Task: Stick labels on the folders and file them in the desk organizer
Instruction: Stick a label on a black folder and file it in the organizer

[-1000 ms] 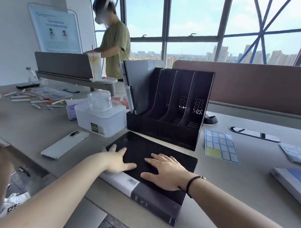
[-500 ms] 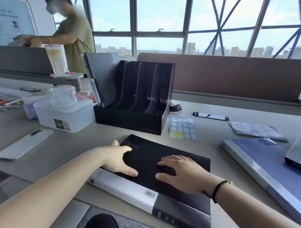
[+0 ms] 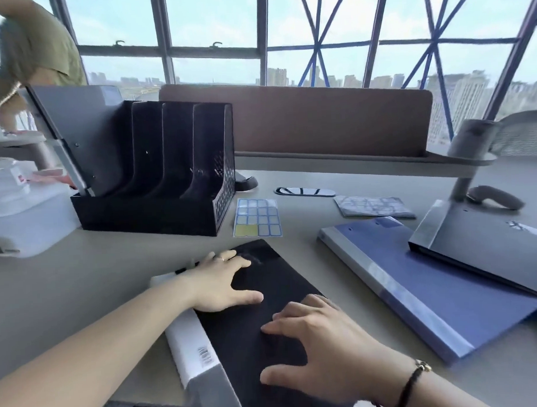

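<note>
Both hands [image 3: 221, 281] flat on blk folder [image 3: 265, 331]

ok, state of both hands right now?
Left hand: open, flat on the black flat folder.
Right hand: open, fingers spread on the same folder, no grip.
</note>
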